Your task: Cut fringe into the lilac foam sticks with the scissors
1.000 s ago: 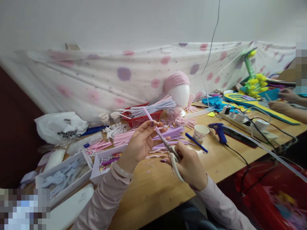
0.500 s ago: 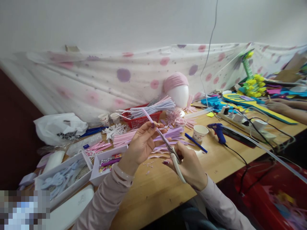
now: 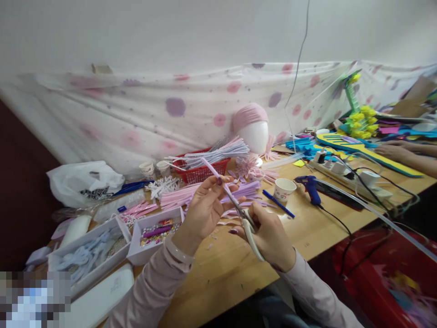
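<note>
My left hand pinches a thin pink foam strip that points up and to the left, over the wooden table. White-handled scissors are gripped in my right hand, and their blades meet the strip just below my left fingers. Both hands hover above a heap of pink and lilac foam strips. Small pink offcuts lie on the wood under my hands.
A red basket of strips, a white foam head, paper cups, a blue pen, a blue glue gun and a power strip stand behind. White trays sit left. Another person's hands work at far right.
My hands have shifted slightly, and the scissors stay at the strip. The view has turned a little to the left.
</note>
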Action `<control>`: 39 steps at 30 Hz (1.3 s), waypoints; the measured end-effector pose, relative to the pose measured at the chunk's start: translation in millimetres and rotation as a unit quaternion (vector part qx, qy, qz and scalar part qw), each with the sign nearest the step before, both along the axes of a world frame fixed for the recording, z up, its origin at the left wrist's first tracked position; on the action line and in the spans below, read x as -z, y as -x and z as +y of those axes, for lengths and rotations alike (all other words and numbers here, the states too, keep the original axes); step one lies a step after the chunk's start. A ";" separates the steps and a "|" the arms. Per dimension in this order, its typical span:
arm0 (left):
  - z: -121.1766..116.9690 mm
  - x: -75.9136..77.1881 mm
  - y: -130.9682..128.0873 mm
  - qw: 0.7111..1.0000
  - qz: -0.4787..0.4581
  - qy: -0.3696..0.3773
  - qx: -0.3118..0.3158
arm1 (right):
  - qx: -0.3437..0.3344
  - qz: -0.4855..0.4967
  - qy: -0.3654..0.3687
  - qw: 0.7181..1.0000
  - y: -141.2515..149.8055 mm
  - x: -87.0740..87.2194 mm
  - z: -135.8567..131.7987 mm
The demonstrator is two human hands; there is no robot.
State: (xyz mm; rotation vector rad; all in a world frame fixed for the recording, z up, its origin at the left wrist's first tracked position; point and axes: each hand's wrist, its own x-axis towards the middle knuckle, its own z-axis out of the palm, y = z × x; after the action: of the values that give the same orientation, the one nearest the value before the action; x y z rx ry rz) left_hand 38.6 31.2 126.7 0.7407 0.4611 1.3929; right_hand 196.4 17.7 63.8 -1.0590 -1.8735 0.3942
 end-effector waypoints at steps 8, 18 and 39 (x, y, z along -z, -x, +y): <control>0.4 0.7 0.0 1.000 -0.014 0.001 0.004 | -0.002 0.039 0.041 0.998 1.4 5.5 0.6; 4.0 4.2 0.3 1.000 -0.011 -0.002 0.002 | 0.003 0.043 0.028 0.999 1.7 2.1 0.3; 17.3 -6.9 23.7 0.970 0.111 -0.101 -0.193 | -0.073 0.126 0.115 0.983 -9.4 -2.4 -0.4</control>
State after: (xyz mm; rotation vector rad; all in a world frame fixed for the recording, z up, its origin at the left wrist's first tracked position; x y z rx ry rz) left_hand 14.8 48.6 133.7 1.0186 0.6721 1.7470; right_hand 205.8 17.3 66.2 -0.9719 -1.7101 0.8107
